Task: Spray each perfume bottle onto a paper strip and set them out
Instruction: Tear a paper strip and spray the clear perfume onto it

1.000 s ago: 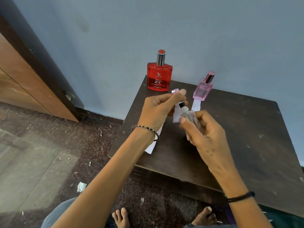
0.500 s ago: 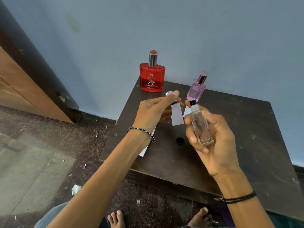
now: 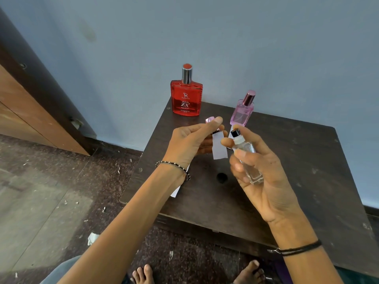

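Observation:
My left hand (image 3: 190, 140) pinches a white paper strip (image 3: 219, 147) that hangs down, and also holds a small pink cap (image 3: 209, 120). My right hand (image 3: 260, 175) grips a clear glass perfume bottle (image 3: 249, 160) with a black nozzle, my index finger on top, nozzle facing the strip a few centimetres away. A red perfume bottle (image 3: 186, 98) stands at the table's back left. A pink perfume bottle (image 3: 243, 110) stands to its right with a strip under it. Another strip (image 3: 176, 191) lies under my left wrist.
The dark wooden table (image 3: 297, 181) has a small black cap (image 3: 222, 177) lying near its middle. A blue wall is just behind the bottles. A wooden door is at the left. Paper scraps litter the floor, and my bare feet show below the table edge.
My right hand turned the clear bottle upright and moved it right of the strip, finger now on the nozzle. The left hand kept the strip hanging in place.

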Demonstrator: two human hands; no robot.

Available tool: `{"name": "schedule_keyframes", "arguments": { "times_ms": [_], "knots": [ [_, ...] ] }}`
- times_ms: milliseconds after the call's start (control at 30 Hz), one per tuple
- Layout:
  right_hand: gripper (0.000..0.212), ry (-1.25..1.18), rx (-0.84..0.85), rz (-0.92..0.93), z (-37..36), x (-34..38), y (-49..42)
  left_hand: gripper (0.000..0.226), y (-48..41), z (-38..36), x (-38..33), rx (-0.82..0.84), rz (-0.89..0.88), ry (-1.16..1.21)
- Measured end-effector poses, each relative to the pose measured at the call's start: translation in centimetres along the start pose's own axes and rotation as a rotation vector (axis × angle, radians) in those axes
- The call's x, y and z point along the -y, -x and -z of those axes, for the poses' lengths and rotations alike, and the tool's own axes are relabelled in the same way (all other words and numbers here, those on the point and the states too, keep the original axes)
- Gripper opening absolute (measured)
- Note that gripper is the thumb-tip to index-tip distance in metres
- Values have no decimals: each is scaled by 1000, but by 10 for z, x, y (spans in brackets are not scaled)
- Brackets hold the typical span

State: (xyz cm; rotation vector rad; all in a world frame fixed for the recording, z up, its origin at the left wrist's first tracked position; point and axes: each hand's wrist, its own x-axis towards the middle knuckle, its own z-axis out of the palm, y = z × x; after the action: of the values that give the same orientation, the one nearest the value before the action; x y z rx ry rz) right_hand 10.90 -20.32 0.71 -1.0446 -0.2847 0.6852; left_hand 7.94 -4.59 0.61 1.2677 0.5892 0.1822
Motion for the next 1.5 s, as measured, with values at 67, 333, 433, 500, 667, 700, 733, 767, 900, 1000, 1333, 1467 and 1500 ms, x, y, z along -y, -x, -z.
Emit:
{"name": "schedule_keyframes", "arguments": {
  "times_ms": [67, 333, 433, 500, 667, 700, 733, 767, 900, 1000, 1333, 1467, 1500],
  "knots": [
    [40, 42, 12, 2, 0, -1, 0, 27, 0, 0, 0, 5, 4, 14],
    [35, 84, -25, -54, -2, -2, 0, 21, -1, 1, 0, -2, -7, -12],
    [35, 144, -41, -51, 0, -3, -1, 22, -1, 1, 1, 1, -7, -10],
    [35, 140, -50, -68, -1, -3, -1, 27, 0, 1, 1, 12, -10, 6],
    [36, 181, -162, 18, 2, -3, -4, 33, 1, 2, 1, 17, 9, 20],
    [37, 208, -174, 46, 3, -4, -4, 33, 2, 2, 0, 22, 15, 24],
    [36, 240, -182, 72, 3, -4, -3, 33, 2, 1, 0, 24, 21, 28],
    [34, 279, -192, 94, 4, -5, -3, 32, 2, 1, 0, 24, 25, 30],
    [32, 365, -236, 104, 4, -8, -4, 31, 1, 1, 1, 24, 28, 23],
    [36, 282, -178, -8, 6, -5, -5, 33, 2, 1, 2, 29, 20, 35],
    [34, 334, -216, 65, 11, -6, -3, 31, 2, 0, 1, 30, 37, 37],
    [34, 941, -236, 272, 12, -17, 1, 29, 3, -2, 1, 30, 45, 70],
    [36, 1085, -231, 339, 11, -19, 2, 27, 4, -2, 1, 29, 48, 77]
  ]
}}
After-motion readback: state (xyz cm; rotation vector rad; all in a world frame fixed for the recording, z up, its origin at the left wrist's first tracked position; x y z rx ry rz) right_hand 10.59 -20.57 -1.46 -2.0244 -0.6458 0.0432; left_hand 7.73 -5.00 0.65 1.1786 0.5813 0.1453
